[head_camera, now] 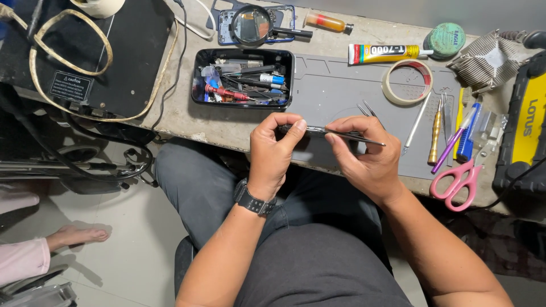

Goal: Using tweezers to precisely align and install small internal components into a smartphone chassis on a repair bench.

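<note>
My left hand (pixel 272 149) and my right hand (pixel 364 156) are raised together over the near edge of a grey work mat (pixel 335 85). Between them is a thin dark pointed tool (pixel 318 131) that looks like tweezers, lying almost level. My left thumb and fingers pinch its left end. My right fingers pinch it near the middle, and its sharp tip sticks out to the right past that hand. A black watch sits on my left wrist. A second pair of tweezers (pixel 367 108) lies on the mat just behind my right hand.
A black tray (pixel 196 79) of small tools stands behind my left hand, with a magnifying glass (pixel 252 25) beyond it. A glue tube (pixel 387 53), tape roll (pixel 406 82), screwdrivers (pixel 435 133) and pink scissors (pixel 455 182) lie to the right. Another person's foot (pixel 77 234) rests on the floor at left.
</note>
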